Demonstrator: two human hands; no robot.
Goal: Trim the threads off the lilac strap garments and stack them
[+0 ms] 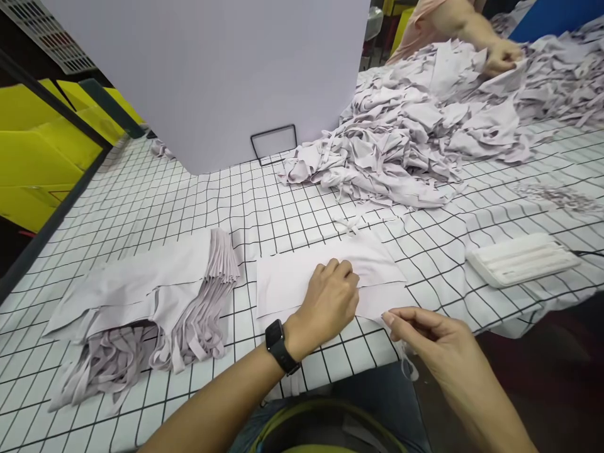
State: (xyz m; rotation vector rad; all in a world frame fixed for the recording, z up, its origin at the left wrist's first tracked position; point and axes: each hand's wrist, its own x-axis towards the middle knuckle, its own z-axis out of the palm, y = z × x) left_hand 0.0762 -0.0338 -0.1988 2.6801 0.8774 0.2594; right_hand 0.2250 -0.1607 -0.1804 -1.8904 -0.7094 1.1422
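A pale lilac fabric piece lies spread on the checked tablecloth in front of me. My left hand, with a black watch at the wrist, rests on its middle with fingers curled down against the cloth; the fingertips are hidden. At the piece's near right corner, my right hand pinches the edge between thumb and forefinger. Below that pinch dangles a thin pale strip over the table edge. Left of my hands sits a fanned stack of similar fabric pieces, narrow straps hanging from its near side.
A large heap of loose fabric covers the back right, where another person's hand grips some cloth. A tall pale panel rises at the back. On the right lies a white box-like device with a cable. Yellow bins stand beyond the left edge.
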